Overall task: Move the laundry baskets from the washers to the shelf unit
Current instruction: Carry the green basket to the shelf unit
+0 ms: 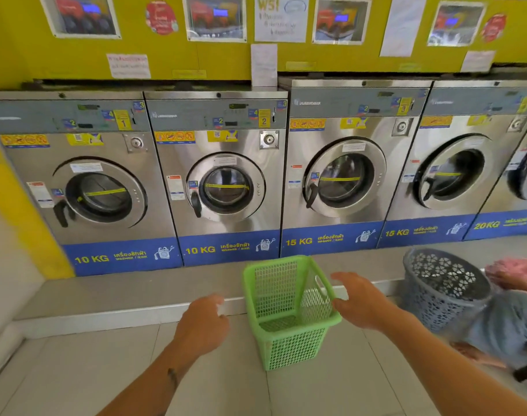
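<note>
Grips loose, empty: left hand [200,322], right hand [361,301]; one green basket [286,349], one grey basket [442,295].

A green basket [289,313] stands on the pale tiled floor [76,370], just beside a raised, white-edged grey step [121,292] that carries a row of steel washers [226,181], doors shut. To the right a grey basket [445,283] tilts near the step; whether it rests on the floor cannot be told.

Bare floor [112,370] left of green basket [289,310]; grey basket [445,289] right.
</note>
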